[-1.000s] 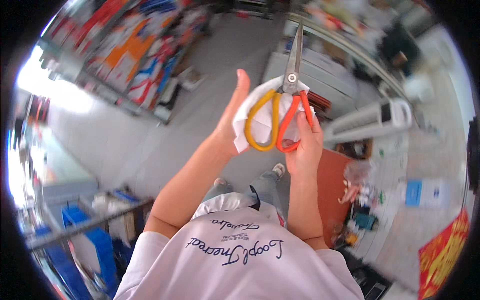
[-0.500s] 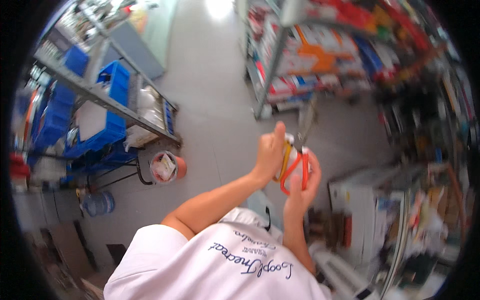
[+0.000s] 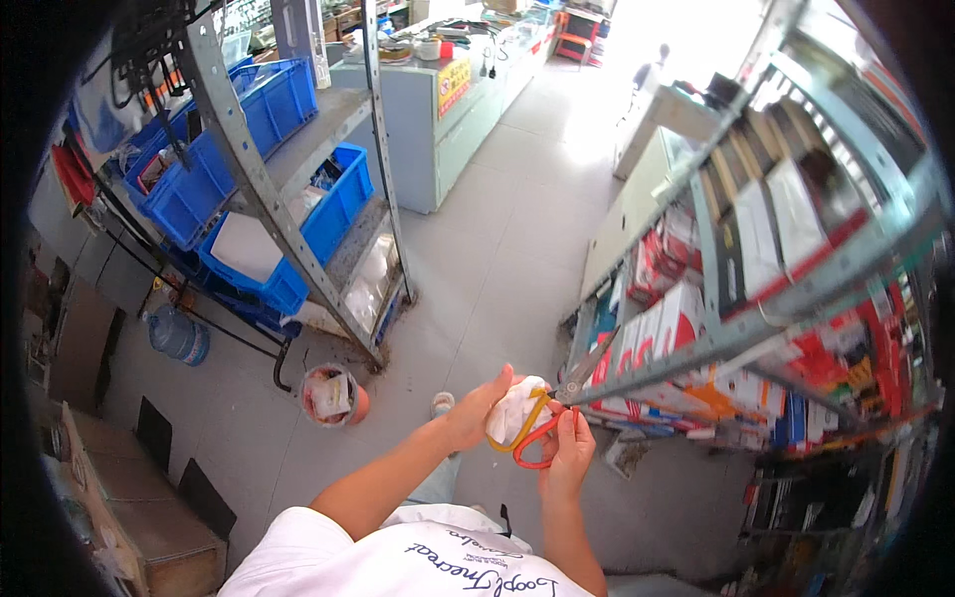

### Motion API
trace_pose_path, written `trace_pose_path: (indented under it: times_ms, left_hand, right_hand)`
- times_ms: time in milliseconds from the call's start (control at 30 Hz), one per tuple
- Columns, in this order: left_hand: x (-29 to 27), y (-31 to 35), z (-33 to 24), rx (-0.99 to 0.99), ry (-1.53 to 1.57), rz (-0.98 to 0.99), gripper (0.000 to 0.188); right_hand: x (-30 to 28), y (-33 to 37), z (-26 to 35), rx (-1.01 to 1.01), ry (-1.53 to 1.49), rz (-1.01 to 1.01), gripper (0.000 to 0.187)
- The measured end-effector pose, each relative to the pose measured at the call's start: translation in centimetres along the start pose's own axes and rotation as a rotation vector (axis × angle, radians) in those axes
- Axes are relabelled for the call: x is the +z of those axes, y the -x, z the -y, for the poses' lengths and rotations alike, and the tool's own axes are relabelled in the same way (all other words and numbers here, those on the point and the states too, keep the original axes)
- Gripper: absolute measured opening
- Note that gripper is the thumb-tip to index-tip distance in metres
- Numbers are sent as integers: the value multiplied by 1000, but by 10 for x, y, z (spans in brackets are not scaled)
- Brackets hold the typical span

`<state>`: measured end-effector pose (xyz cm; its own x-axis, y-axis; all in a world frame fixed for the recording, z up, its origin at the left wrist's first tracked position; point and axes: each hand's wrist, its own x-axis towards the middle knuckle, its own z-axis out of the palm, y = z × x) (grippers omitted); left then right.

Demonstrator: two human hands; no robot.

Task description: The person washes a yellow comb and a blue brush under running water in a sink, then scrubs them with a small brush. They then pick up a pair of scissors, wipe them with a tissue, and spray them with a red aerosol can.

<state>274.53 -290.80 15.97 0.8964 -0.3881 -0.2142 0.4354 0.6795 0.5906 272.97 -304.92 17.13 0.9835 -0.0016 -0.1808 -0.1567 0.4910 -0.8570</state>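
Large scissors [image 3: 538,457] with one yellow and one red-orange handle are held in front of my body, their metal blades angled away to the upper right. My right hand [image 3: 570,453] is closed on the red-orange handle. A crumpled white wad [image 3: 509,411], maybe cloth or tissue, presses against the yellow handle. My left hand [image 3: 476,416] holds this wad, its thumb pointing up; its other fingers are partly hidden behind the wad.
On the left stands a metal rack [image 3: 261,194] with blue bins [image 3: 338,204]. A bucket of waste [image 3: 335,396] and a water jug [image 3: 179,336] are on the floor. Shelves of boxes [image 3: 686,348] rise close on the right. Farther off is a pale counter [image 3: 413,129].
The view has tilted up and swung, showing the counter and the right shelves more. My hands have drawn together, and the white wad now shows plainly against the scissor handles.
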Motion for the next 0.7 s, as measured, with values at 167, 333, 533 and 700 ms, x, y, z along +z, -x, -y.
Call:
trace_pose_path:
  times_ms: [167, 333, 533, 700]
  left_hand:
    - [-34, -50, -79, 13, 113, 15, 55]
    - [-59, -122, -166, 217, 92, -18, 51]
    - [-83, -180, -277, 448, 87, -167, 50]
    - [-77, -227, -316, 564, -359, -304, 53]
  right_hand:
    - [64, -117, 3, 11, 328, 159, 19]
    - [127, -221, 10, -281, 407, 158, 23]
    - [173, -326, 53, 90, -126, 500, 22]
    - [208, -400, 55, 87, 121, 568, 24]
